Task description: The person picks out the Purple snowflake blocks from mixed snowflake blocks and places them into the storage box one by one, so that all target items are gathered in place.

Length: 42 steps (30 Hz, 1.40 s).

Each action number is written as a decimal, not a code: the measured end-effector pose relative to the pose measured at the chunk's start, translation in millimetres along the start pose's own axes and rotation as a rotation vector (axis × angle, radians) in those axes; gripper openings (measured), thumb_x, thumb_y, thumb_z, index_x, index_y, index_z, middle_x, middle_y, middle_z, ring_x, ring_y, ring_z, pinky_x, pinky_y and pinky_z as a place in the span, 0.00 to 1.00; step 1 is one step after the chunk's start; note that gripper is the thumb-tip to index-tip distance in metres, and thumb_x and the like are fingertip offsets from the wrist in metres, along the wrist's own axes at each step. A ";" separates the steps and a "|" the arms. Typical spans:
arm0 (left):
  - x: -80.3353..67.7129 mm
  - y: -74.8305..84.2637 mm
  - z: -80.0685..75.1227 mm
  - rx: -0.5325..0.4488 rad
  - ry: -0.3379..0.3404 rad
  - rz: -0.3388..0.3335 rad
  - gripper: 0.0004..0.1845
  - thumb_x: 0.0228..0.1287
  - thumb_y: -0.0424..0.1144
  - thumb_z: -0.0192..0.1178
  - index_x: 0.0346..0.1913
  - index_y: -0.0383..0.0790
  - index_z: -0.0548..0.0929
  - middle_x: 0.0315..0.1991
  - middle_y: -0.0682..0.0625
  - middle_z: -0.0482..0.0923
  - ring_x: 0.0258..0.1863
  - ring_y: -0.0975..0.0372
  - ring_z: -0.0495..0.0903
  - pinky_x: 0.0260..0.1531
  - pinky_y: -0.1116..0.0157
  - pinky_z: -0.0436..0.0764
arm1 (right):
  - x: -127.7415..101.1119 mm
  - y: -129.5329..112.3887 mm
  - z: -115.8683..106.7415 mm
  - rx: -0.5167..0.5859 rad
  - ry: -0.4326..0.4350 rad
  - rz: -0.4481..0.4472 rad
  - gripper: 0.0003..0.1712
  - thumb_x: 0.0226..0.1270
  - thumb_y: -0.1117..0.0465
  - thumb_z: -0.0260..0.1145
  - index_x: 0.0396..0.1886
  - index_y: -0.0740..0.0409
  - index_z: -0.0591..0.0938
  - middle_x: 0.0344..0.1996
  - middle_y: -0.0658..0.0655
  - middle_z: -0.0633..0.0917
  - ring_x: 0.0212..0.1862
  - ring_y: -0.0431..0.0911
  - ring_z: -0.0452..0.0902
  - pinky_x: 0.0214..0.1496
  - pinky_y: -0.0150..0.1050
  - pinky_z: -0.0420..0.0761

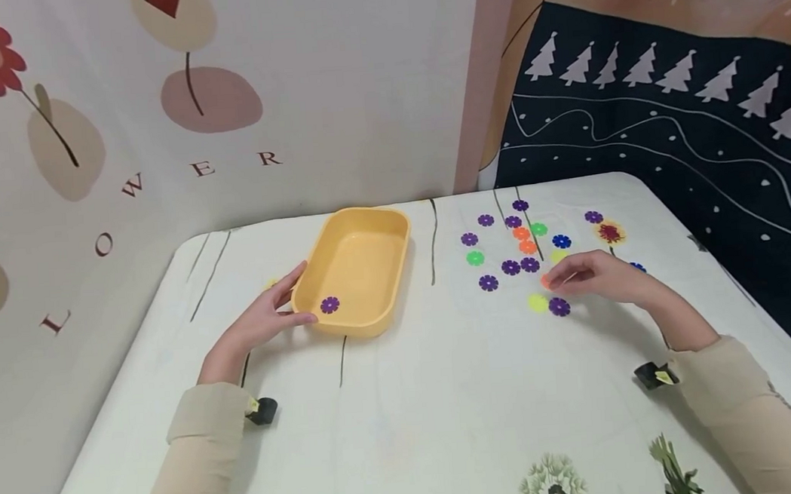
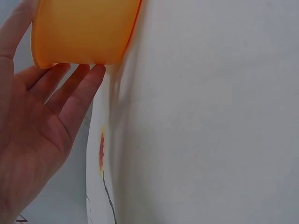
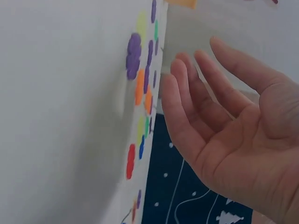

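My left hand holds the near left corner of a yellow plastic tray, thumb at the near rim and fingers along the left side. In the left wrist view its fingertips touch the tray's wall. One purple flower-shaped disc lies in the tray. My right hand hovers over the scattered discs, fingers loosely bent; the right wrist view shows nothing in its grasp. Just by its fingertips lies an orange disc, partly hidden. A yellow-green disc and a purple disc lie nearest me.
Several purple, green, orange and blue discs, such as a green one and a blue one, spread over the right part of the white tablecloth. A patterned wall hanging stands behind, and a dark tree-print cloth at the right.
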State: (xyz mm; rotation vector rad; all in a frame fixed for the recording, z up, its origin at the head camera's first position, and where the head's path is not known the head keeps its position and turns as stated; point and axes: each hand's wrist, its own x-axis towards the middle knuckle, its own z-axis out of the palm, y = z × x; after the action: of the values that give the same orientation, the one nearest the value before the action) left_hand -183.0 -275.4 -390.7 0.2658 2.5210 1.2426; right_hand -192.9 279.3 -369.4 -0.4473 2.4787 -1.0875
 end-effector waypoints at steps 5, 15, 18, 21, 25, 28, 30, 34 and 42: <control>-0.5 -1.0 0.4 0.000 -0.001 -0.006 0.54 0.61 0.47 0.70 0.81 0.59 0.43 0.81 0.42 0.45 0.76 0.40 0.57 0.70 0.40 0.66 | 1.5 13.6 -2.7 0.018 -0.109 0.058 0.19 0.68 0.60 0.68 0.54 0.67 0.82 0.49 0.63 0.87 0.44 0.39 0.82 0.46 0.27 0.82; -2.4 -0.6 0.1 -0.002 0.003 -0.008 0.54 0.61 0.47 0.70 0.81 0.59 0.43 0.82 0.44 0.45 0.76 0.41 0.57 0.70 0.39 0.67 | 1.9 22.8 1.6 0.006 -0.174 0.025 0.19 0.61 0.66 0.72 0.51 0.68 0.82 0.40 0.59 0.86 0.39 0.40 0.79 0.44 0.26 0.82; -3.0 -0.6 0.0 0.000 0.002 -0.006 0.54 0.62 0.47 0.70 0.81 0.59 0.43 0.82 0.44 0.45 0.76 0.41 0.57 0.70 0.39 0.67 | 2.8 22.2 3.2 -0.019 -0.163 0.015 0.17 0.60 0.67 0.72 0.49 0.66 0.83 0.36 0.57 0.84 0.38 0.42 0.77 0.41 0.28 0.81; -3.1 -0.4 -0.2 -0.003 0.002 -0.011 0.54 0.62 0.47 0.70 0.81 0.60 0.43 0.82 0.44 0.45 0.77 0.41 0.57 0.70 0.39 0.67 | 4.1 21.6 4.8 -0.037 -0.150 0.005 0.14 0.60 0.69 0.72 0.47 0.65 0.83 0.34 0.56 0.82 0.36 0.43 0.75 0.39 0.28 0.80; -2.4 0.0 -0.3 -0.003 0.003 -0.014 0.54 0.61 0.47 0.70 0.81 0.60 0.43 0.82 0.44 0.45 0.77 0.41 0.57 0.69 0.40 0.67 | 6.2 19.8 7.2 -0.068 -0.135 0.017 0.13 0.60 0.69 0.71 0.45 0.63 0.83 0.31 0.54 0.78 0.35 0.44 0.71 0.35 0.28 0.76; -1.6 -0.3 -0.2 -0.004 0.003 -0.005 0.54 0.61 0.47 0.70 0.81 0.60 0.43 0.82 0.44 0.46 0.76 0.41 0.58 0.69 0.40 0.68 | 7.9 18.6 9.1 -0.113 -0.118 0.046 0.13 0.60 0.67 0.72 0.44 0.62 0.82 0.31 0.54 0.76 0.37 0.45 0.70 0.34 0.29 0.74; -1.3 -1.0 -0.1 -0.010 0.002 0.001 0.54 0.61 0.46 0.70 0.81 0.59 0.43 0.82 0.44 0.46 0.76 0.42 0.59 0.69 0.41 0.69 | 8.8 18.0 10.0 -0.144 -0.105 0.061 0.13 0.59 0.67 0.73 0.43 0.62 0.81 0.33 0.54 0.77 0.38 0.46 0.70 0.35 0.29 0.74; -1.3 -2.0 0.0 -0.018 -0.001 0.003 0.54 0.62 0.46 0.70 0.81 0.60 0.43 0.82 0.44 0.46 0.76 0.42 0.59 0.69 0.41 0.69 | 9.6 16.4 10.4 -0.174 -0.097 0.062 0.14 0.58 0.67 0.74 0.41 0.61 0.79 0.35 0.55 0.79 0.39 0.47 0.71 0.37 0.30 0.77; -1.7 -0.7 -0.3 -0.011 -0.001 0.009 0.54 0.63 0.44 0.70 0.81 0.59 0.43 0.82 0.45 0.45 0.76 0.42 0.58 0.70 0.40 0.67 | 11.1 9.2 3.9 -0.173 -0.125 0.065 0.08 0.63 0.68 0.69 0.41 0.60 0.81 0.36 0.54 0.82 0.40 0.46 0.74 0.41 0.32 0.79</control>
State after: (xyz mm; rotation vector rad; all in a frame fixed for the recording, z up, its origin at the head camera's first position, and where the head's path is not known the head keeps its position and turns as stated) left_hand -181.6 -276.6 -390.8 0.2758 2.5145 1.2586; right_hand -201.9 278.0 -381.2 -0.4660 2.4672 -0.7987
